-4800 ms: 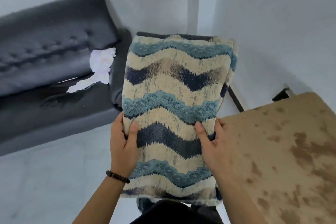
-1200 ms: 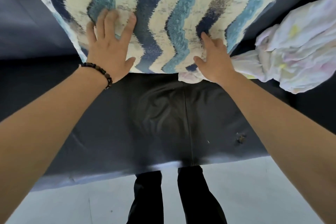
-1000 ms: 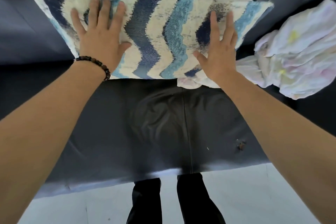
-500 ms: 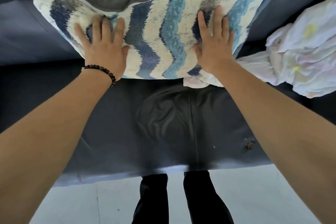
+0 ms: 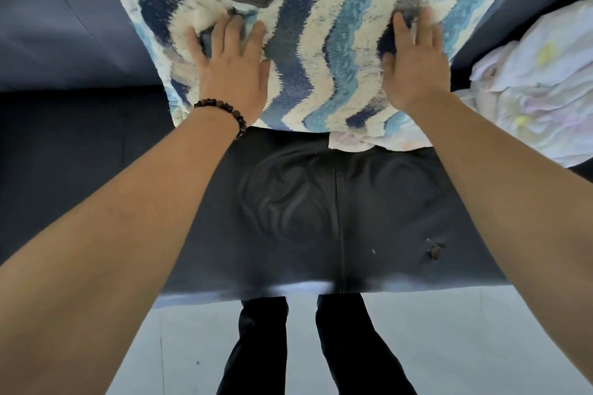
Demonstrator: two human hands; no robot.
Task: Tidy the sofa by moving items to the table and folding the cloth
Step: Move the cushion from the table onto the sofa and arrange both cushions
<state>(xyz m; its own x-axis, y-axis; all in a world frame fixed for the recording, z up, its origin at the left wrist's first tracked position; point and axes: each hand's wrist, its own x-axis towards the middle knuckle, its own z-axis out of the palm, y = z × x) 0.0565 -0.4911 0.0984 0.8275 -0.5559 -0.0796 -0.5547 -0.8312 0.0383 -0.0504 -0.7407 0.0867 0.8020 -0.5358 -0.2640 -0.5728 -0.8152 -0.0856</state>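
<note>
A cushion [image 5: 314,51] with cream, light blue and navy zigzag stripes leans against the backrest of the dark sofa [image 5: 321,218]. My left hand [image 5: 232,69], a bead bracelet on its wrist, presses flat on the cushion's left part and dents the pile. My right hand [image 5: 415,64] lies flat with straight fingers on the cushion's right part. A crumpled white cloth [image 5: 539,90] with faint yellow and pink marks lies on the seat at the right. One corner of it sticks out under the cushion's lower right edge.
The sofa seat in front of the cushion is dark leather with a centre seam and a small tear [image 5: 434,252] towards the right. My legs stand on the pale tiled floor [image 5: 449,346] against the sofa's front edge.
The cushion went from being carried upright in both hands to lying against the sofa back. In the last second both hands shifted up over it, pressing it flatter against the backrest.
</note>
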